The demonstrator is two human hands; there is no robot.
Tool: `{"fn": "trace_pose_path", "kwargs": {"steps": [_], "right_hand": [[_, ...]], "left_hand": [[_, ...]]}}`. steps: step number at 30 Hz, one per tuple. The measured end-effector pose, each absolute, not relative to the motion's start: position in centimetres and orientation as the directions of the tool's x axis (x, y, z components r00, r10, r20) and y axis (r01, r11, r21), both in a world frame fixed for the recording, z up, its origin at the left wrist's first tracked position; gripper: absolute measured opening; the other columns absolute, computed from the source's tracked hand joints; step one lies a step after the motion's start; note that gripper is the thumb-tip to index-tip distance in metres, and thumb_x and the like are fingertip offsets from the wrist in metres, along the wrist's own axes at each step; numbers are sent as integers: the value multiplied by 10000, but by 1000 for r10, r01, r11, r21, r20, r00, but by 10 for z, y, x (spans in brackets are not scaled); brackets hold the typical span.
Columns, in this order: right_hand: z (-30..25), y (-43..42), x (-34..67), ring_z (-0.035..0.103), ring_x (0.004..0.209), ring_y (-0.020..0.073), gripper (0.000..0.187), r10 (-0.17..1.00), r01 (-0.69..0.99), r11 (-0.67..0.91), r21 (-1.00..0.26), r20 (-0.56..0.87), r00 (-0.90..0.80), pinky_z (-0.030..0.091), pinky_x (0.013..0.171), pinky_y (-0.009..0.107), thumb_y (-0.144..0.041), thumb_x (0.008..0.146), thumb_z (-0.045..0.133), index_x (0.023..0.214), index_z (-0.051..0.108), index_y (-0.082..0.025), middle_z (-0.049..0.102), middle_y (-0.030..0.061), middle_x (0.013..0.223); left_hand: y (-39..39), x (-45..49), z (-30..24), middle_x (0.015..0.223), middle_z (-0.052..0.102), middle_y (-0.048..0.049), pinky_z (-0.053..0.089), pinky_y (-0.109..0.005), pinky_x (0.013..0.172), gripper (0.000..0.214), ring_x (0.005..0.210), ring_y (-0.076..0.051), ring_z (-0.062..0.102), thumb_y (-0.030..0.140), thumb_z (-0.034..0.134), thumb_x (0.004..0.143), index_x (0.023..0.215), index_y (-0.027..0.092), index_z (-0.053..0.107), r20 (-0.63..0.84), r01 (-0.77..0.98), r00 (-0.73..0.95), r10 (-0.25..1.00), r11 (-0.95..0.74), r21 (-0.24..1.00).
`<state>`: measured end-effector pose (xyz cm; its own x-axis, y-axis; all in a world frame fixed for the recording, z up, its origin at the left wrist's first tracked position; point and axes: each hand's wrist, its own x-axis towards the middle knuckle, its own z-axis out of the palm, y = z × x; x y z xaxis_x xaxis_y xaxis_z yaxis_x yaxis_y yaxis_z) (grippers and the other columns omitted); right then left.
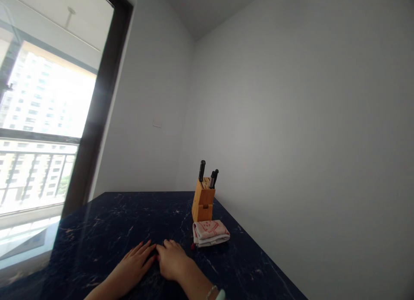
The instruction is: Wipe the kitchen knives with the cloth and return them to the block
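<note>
From the head view, both of the person's hands lie palm down on the dark blue marble-patterned bench (106,224), side by side near its front edge. The left hand (134,265) stretches forward with its fingers (142,248) spread flat and released, gripping nothing. The right hand (173,260) rests just beside it, the two touching or nearly touching where their inner edges meet; its fingers (171,244) curl a little against the stone, relaxed and also holding nothing. A pale beaded bracelet (211,291) circles the right wrist, and a light blue band (221,295) sits just behind it at the bottom edge of the view.

Nearest to the right hand, a little ahead and to its right, lies a folded white cloth with a red printed pattern (210,232), flat on the bench. A small red speck shows at the cloth's near left corner; I cannot tell what it is. Directly behind the cloth, close to the right-hand wall, stands a light wooden knife block (203,201), upright, with three black knife handles (202,170) sticking out of its slanted top.

The plain grey-white walls (291,118) meet in a corner behind the block. On the left, a tall dark-framed window (97,110) looks out onto a balcony railing (32,170) and bright apartment buildings. A small pale switch plate (157,122) sits on the back wall.
</note>
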<state>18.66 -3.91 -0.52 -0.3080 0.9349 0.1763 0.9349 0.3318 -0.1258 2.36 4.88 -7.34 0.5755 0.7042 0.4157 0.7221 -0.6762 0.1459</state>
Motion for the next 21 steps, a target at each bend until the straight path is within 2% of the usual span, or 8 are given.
{"fn": "trace_pose_path", "kwargs": {"steps": [21], "right_hand": [[-6, -39, 187, 365, 1204, 311, 521, 931, 932, 340, -127, 186, -314, 329, 957, 476, -217, 760, 424, 1272, 400, -121, 404, 184, 1305]], "left_hand": [[43, 25, -68, 1327, 427, -57, 287, -425, 1026, 497, 1246, -259, 341, 497, 300, 854, 1242, 242, 476, 403, 729, 578, 709, -671, 134]]}}
